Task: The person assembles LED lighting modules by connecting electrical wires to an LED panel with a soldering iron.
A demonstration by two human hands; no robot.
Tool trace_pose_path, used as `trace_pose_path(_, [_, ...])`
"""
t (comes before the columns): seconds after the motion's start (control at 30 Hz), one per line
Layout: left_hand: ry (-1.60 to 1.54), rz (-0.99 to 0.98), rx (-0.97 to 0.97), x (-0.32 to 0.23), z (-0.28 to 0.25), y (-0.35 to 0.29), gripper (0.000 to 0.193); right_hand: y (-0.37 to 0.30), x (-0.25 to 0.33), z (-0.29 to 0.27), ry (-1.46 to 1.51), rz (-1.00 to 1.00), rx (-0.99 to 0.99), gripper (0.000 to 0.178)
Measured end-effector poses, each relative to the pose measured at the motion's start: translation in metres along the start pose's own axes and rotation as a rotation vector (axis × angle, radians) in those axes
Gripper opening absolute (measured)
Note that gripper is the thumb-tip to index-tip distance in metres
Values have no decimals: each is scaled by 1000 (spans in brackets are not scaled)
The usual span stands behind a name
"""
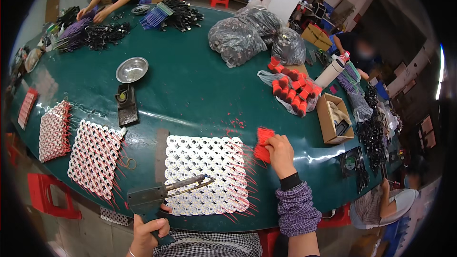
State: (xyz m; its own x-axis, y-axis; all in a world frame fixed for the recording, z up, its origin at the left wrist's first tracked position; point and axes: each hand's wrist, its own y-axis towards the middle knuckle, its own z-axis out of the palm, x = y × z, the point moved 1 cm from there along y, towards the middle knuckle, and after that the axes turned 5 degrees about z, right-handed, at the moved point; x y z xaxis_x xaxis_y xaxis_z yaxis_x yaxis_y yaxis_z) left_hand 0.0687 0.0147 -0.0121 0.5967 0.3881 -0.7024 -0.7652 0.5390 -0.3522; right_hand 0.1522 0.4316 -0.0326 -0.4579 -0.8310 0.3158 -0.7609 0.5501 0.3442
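My left hand is wrapped round the handle of a dark soldering gun. Its long metal tip slants over a panel of round white circuit boards lying before me. Short red wires stick out from the panel's right-hand columns. Right of the panel, my right hand has its thumb and fingers closed on a bundle of short red wires lying on the table. Loose red bits are scattered just beyond the panel. The soldering gun covers part of the panel's lower left.
More wired panels lie to the left, near a metal bowl and a black stand. Red wire bundles, a cardboard box and a flask stand right. Stuffed plastic bags sit farther back. Other people work around the table.
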Motion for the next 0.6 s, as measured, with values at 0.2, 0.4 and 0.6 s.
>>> trace_pose_path(0.2, [-11,9,-21,2,0,-3,42,-1,-1,-3,-92,-6,0,7])
trace_pose_path(0.4, [-13,18,-24,3,-2,-5,41,-3,-5,1,-26,9,-45,5])
trace_pose_path(0.6, [-75,-20,8,3,-6,-5,43,-7,-9,6,64,39,-27,6])
